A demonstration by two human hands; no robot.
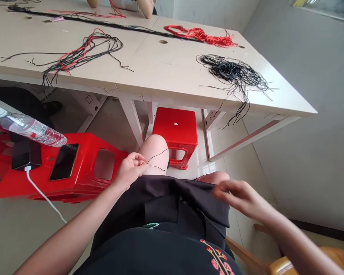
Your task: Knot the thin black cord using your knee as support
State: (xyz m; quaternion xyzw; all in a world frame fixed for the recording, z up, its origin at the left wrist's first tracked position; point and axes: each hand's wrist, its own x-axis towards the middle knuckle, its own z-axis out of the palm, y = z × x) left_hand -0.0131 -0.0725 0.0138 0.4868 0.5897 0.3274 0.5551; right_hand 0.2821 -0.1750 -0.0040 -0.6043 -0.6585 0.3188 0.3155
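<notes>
Over my right-side-bare left knee, my left hand pinches a thin black cord between thumb and fingertips. Two loose ends of the cord stick out to the right of the fingers. My right hand is apart from it, above the dark skirt near my other knee. Its fingers are curled together, and the fingertips are smeared by motion. Whatever they hold, if anything, cannot be made out.
On the table lie a black cord tangle, a red cord bundle and black-and-red cords. Red stools stand below. A bottle, a phone and a black box are at left. Another person's arm rests opposite.
</notes>
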